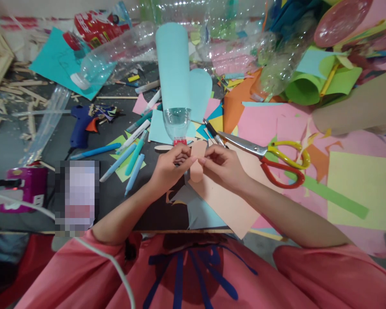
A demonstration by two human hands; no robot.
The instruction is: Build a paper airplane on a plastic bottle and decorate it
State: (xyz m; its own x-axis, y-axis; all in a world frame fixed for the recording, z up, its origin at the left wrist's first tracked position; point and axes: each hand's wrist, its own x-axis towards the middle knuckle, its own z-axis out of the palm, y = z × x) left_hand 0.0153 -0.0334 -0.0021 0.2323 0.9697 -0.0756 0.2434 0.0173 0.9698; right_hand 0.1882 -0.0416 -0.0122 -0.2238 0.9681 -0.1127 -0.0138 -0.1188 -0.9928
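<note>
Between my two hands is a small peach paper strip [197, 168] with rounded ends, pinched near its middle. My left hand [175, 165] grips it from the left with thumb and fingers closed. From the right, my right hand [223, 165] pinches the same strip, the thumbs almost touching. Just beyond lies a plastic bottle [177, 122] wrapped in light blue paper [173, 64], its red cap [180, 141] toward me. Under my right hand spreads a larger peach sheet [234, 210]. Scissors [260, 152] with yellow and red handles lie right of that hand.
Several markers [128, 159] and a blue glue gun [80, 124] lie to the left. Further left are a phone [82, 193] and a purple power strip [27, 189]. Clear bottles [122, 47] line the back. Pink paper [263, 124] and a yellow sheet [363, 189] cover the right.
</note>
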